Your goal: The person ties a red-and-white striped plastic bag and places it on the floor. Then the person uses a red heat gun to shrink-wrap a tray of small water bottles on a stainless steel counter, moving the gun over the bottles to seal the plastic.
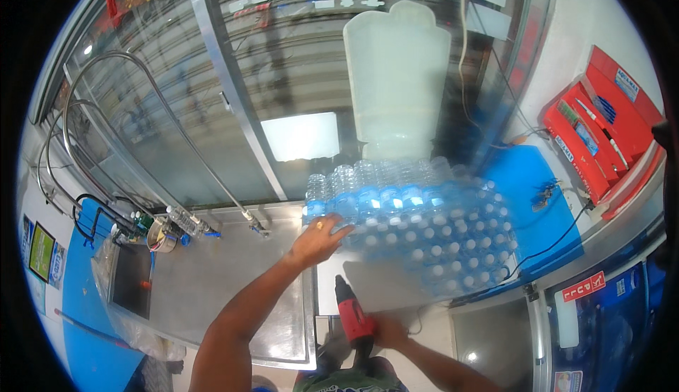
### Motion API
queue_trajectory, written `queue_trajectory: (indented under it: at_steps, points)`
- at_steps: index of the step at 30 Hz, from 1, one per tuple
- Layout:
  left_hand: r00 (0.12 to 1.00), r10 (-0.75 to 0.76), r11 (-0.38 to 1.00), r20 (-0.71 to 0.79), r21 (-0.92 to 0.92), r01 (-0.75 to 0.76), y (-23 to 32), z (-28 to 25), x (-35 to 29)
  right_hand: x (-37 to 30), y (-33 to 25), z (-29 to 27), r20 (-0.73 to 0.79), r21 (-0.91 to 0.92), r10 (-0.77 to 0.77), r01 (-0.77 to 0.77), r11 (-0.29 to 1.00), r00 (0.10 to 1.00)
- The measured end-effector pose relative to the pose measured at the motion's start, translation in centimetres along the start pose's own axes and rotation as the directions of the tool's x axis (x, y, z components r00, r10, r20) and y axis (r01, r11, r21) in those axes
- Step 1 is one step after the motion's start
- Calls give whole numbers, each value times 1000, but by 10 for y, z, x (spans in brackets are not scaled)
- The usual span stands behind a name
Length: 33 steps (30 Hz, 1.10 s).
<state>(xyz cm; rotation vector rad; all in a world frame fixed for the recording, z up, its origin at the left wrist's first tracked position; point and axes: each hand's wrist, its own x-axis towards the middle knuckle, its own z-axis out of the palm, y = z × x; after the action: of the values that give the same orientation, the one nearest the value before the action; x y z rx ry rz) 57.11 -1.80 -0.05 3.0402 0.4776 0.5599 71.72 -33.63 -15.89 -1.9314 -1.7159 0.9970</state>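
The clear plastic bottles [453,240] stood upright in a close-packed block on a white surface [329,282], white caps upward, with blue labels visible along the left part of the block; the liquid level inside them could not be determined. The left hand [318,242] was at the left front corner of the block, its fingers curved and slightly parted beside the nearest bottles; whether they gripped one could not be told. The right hand [389,332] was below the block, its fingers closed around a red power tool [356,321] whose dark nozzle pointed up and slightly left, apart from the bottles. At far right, an open red box [598,194] contained pens [614,148] and other small articles. At left, a cup [170,242] held slender items, beside a sink [131,282] set in a steel surface [233,272]. Bent metal pipes [152,77] arched above that steel surface. Keys [544,195] lay on a blue panel right of the block, and a black cable [555,242] ran near the right end of the bottles. A pale board [399,74] stood behind them. The right fingers were largely hidden by the tool, the far bottles were blurred by glare, and the person's legs were cut off at the lower edge.
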Motion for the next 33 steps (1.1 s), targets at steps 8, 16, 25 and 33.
queue_trajectory:
  at_steps: [8,16,25,33]
  points:
    - [993,95,992,71,73,-100,-16,38,31,-84,-44,-14,-34,211,186,-175,962,982]
    - [975,-71,984,-212,-173,34,-29,7,29,-102,-50,-5,-140,134,206,-187,973,969]
    - [801,-468,732,-373,-671,115,-55,-84,-60,-87,-90,12,-410,-180,-284,228,957,867]
    - [902,-426,562,65,-763,320,-113,-140,-253,-87,-209,14,-29,992,219,2,123,975]
